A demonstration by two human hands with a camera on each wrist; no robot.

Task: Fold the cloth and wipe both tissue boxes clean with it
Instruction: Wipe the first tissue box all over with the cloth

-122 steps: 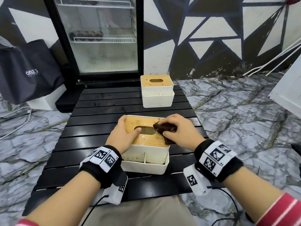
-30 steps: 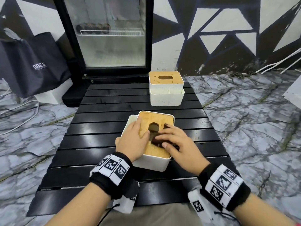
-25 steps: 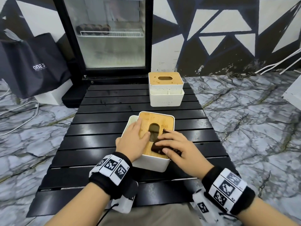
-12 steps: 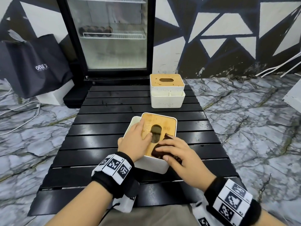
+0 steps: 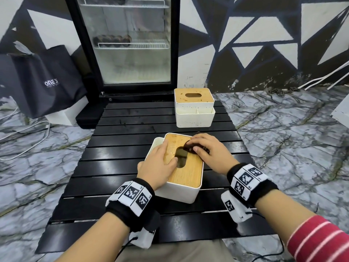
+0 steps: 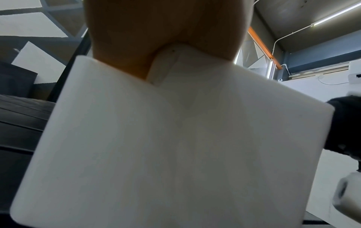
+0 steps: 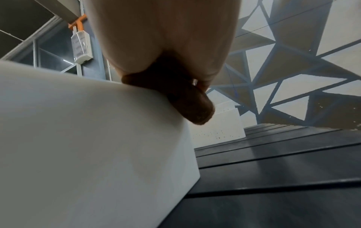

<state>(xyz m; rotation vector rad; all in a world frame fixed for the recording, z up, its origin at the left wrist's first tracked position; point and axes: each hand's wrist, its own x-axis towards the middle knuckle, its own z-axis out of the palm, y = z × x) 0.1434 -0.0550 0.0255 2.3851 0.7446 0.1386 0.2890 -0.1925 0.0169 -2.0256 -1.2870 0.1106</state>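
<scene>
A white tissue box with a bamboo lid stands at the middle of the black slatted table. My left hand lies flat on the lid's left side, thumb at the slot, and steadies the box. My right hand presses a folded dark brown cloth onto the lid's far right part, fingers curled over it. The right wrist view shows the cloth sticking out over the box edge. A second tissue box, speckled with dirt, stands at the table's far end.
A glass-door fridge stands behind the table. A black bag leans at the left on the marble floor, with white cables near it. White pipes run along the right wall.
My right hand has slid the cloth from the lid's near part up to its far right part. The left hand has stayed on the box.
</scene>
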